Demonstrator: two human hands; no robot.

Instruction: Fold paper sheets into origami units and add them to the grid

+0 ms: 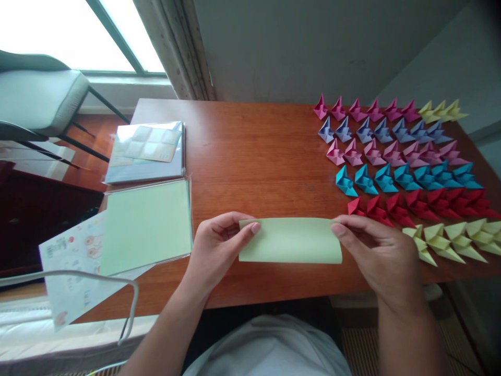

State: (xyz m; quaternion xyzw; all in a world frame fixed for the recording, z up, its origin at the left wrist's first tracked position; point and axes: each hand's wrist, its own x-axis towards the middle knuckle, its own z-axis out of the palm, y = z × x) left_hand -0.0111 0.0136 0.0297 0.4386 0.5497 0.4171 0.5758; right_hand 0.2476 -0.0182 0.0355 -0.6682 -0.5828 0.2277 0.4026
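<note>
A pale green sheet of paper (pixel 290 241), bent over into a wide strip, is held level above the front of the wooden table. My left hand (pixel 223 243) pinches its upper left corner, thumb on the near face. At the upper right corner, my right hand (pixel 371 250) grips it the same way. The strip's lower edge looks rounded, like a soft fold; whether it is creased I cannot tell. Left of my left hand lies a stack of light green paper (pixel 146 224) in a clear sleeve. Yellow folded paper pieces (pixel 442 241) stand just beyond my right hand.
Rows of origami pieces in red (pixel 395 206), blue (pixel 385 178), pink (pixel 373 152) and purple (pixel 364 130) fill the table's right side. A wrapped paper pack (pixel 144 169) and a printed sheet (pixel 74 271) lie at left. A white curved tube (pixel 97 277) crosses the lower left.
</note>
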